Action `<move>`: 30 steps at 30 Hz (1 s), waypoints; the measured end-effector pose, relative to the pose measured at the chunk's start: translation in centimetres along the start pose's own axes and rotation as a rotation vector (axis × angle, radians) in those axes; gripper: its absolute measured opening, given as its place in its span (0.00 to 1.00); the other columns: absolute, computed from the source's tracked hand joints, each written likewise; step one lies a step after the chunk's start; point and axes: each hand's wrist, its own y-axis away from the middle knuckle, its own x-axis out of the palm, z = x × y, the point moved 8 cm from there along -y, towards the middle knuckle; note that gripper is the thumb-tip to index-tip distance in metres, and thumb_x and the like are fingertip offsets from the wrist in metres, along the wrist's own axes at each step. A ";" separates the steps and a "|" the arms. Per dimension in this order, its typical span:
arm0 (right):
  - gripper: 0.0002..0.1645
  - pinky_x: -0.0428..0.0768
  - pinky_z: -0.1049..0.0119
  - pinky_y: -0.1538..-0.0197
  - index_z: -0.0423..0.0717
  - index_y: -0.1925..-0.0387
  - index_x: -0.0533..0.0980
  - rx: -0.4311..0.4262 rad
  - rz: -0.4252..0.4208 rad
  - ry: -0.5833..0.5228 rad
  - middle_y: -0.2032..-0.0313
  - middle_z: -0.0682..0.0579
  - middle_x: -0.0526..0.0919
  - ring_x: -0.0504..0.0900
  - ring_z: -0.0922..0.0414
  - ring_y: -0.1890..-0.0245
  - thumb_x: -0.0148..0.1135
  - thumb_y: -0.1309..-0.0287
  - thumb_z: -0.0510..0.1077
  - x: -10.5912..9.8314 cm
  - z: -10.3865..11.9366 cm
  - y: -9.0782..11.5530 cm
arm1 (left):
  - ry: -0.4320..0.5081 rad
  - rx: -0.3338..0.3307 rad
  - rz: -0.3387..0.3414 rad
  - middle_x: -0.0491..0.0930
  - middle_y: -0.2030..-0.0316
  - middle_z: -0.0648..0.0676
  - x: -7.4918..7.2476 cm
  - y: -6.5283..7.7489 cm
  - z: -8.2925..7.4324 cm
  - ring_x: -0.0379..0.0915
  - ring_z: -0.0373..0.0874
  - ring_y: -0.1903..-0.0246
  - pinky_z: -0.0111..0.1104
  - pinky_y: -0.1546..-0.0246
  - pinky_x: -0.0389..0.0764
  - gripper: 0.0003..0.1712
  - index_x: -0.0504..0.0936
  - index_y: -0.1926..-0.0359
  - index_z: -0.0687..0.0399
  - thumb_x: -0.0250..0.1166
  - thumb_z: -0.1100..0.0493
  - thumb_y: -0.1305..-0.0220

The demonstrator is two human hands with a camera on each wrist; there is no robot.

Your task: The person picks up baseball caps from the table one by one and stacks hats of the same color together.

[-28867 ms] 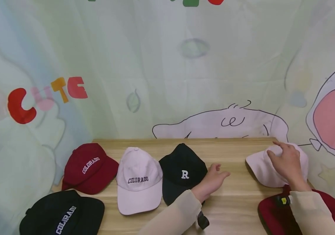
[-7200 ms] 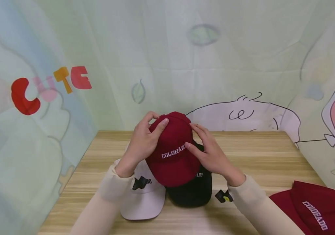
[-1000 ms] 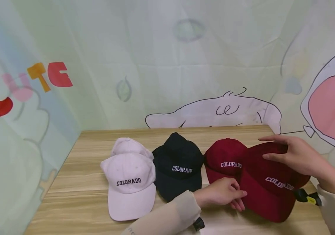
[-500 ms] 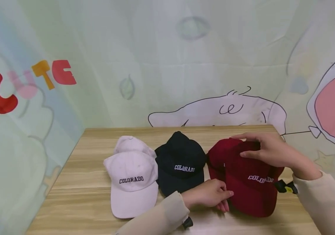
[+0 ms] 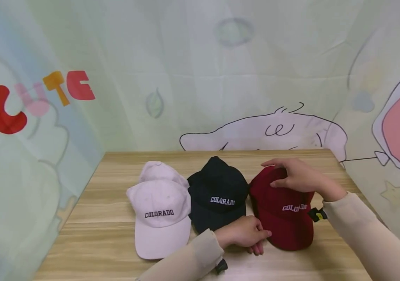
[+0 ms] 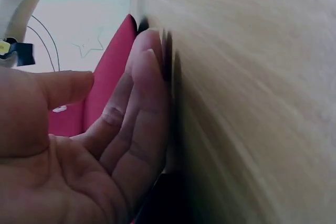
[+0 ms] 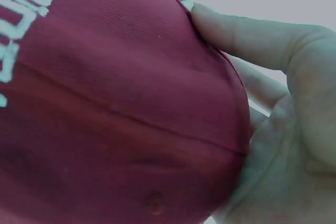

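In the head view my right hand (image 5: 299, 175) grips the crown of a red baseball cap (image 5: 287, 228) marked COLORADO. Another red cap (image 5: 256, 183) shows at its left edge, mostly covered. The right wrist view shows my thumb (image 7: 226, 27) at the edge of the red crown, the fingers partly hidden behind. My left hand (image 5: 245, 232) lies low over the table, its thumb tip right at the brim's left edge. In the left wrist view its fingers (image 6: 142, 103) stretch loosely along the tabletop, apart from the thumb, with red fabric (image 6: 113, 61) beyond them.
Left of the red caps, a black COLORADO cap (image 5: 217, 210) overlaps another dark crown (image 5: 214, 168). Further left, a white COLORADO cap (image 5: 162, 218) sits before a second white crown (image 5: 157, 169). The wooden table (image 5: 91, 242) meets a printed curtain (image 5: 185, 78) at the back.
Caps once spread by mixed colours now sit grouped by colour. Over the last second the front red cap moved left in my right hand, over the other red cap; my left hand shifted left too.
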 end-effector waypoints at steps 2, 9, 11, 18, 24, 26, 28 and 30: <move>0.33 0.84 0.60 0.56 0.49 0.34 0.77 0.000 -0.016 -0.006 0.52 0.50 0.88 0.85 0.57 0.57 0.75 0.41 0.41 0.6 -0.6 -0.5 | -0.052 -0.007 -0.029 0.84 0.83 0.50 -0.2 -0.1 -0.1 0.78 0.39 0.85 0.29 0.83 0.77 0.18 0.81 0.72 0.55 0.63 0.52 0.25; 0.34 0.79 0.43 0.44 0.47 0.36 0.79 -0.012 -0.175 0.117 0.49 0.46 0.87 0.83 0.47 0.49 0.78 0.45 0.43 1.8 -1.8 -1.2 | -0.319 0.064 -0.139 0.79 0.83 0.42 -0.8 -0.4 -1.9 0.75 0.35 0.83 0.26 0.79 0.72 0.15 0.74 0.69 0.45 0.69 0.47 0.31; 0.36 0.75 0.37 0.42 0.47 0.36 0.78 0.013 -0.219 0.144 0.44 0.42 0.84 0.80 0.42 0.44 0.79 0.46 0.45 1.7 -2.0 -0.8 | -0.341 0.077 -0.151 0.77 0.82 0.42 -0.9 -0.4 -2.2 0.74 0.34 0.82 0.26 0.77 0.71 0.15 0.74 0.67 0.45 0.70 0.47 0.32; 0.43 0.69 0.28 0.40 0.41 0.28 0.68 0.146 -0.332 0.044 0.34 0.31 0.72 0.71 0.33 0.37 0.72 0.37 0.55 0.4 -3.1 2.1 | -0.254 0.110 -0.248 0.75 0.76 0.43 -1.9 -0.4 -2.6 0.71 0.34 0.77 0.26 0.74 0.70 0.15 0.73 0.57 0.47 0.70 0.49 0.33; 0.49 0.64 0.24 0.35 0.34 0.20 0.50 0.332 -0.329 -0.214 0.27 0.23 0.56 0.59 0.24 0.29 0.57 0.25 0.58 0.7 -6.5 6.0 | -0.142 0.239 -0.475 0.74 0.51 0.47 -3.7 0.0 -3.8 0.73 0.36 0.54 0.28 0.52 0.75 0.18 0.73 0.43 0.49 0.64 0.51 0.30; 0.48 0.64 0.25 0.35 0.33 0.20 0.46 0.364 -0.315 -0.279 0.26 0.22 0.53 0.58 0.22 0.29 0.52 0.22 0.59 1.3 -7.3 7.0 | -0.135 0.256 -0.519 0.69 0.42 0.48 -3.9 0.0 -4.1 0.70 0.40 0.44 0.32 0.42 0.75 0.22 0.71 0.38 0.49 0.62 0.51 0.29; 0.48 0.63 0.26 0.33 0.33 0.19 0.44 0.380 -0.292 -0.324 0.24 0.22 0.51 0.56 0.22 0.27 0.47 0.20 0.59 2.0 -7.9 7.6 | -0.151 0.245 -0.538 0.64 0.35 0.48 -3.9 -0.1 -4.2 0.65 0.43 0.37 0.36 0.35 0.73 0.28 0.68 0.31 0.49 0.61 0.49 0.28; 0.46 0.62 0.27 0.31 0.34 0.19 0.43 0.382 -0.271 -0.359 0.23 0.23 0.49 0.55 0.23 0.26 0.44 0.19 0.59 2.7 -8.2 7.8 | -0.170 0.223 -0.531 0.58 0.27 0.49 -3.7 -0.3 -4.2 0.59 0.47 0.30 0.43 0.30 0.71 0.35 0.63 0.24 0.48 0.60 0.47 0.27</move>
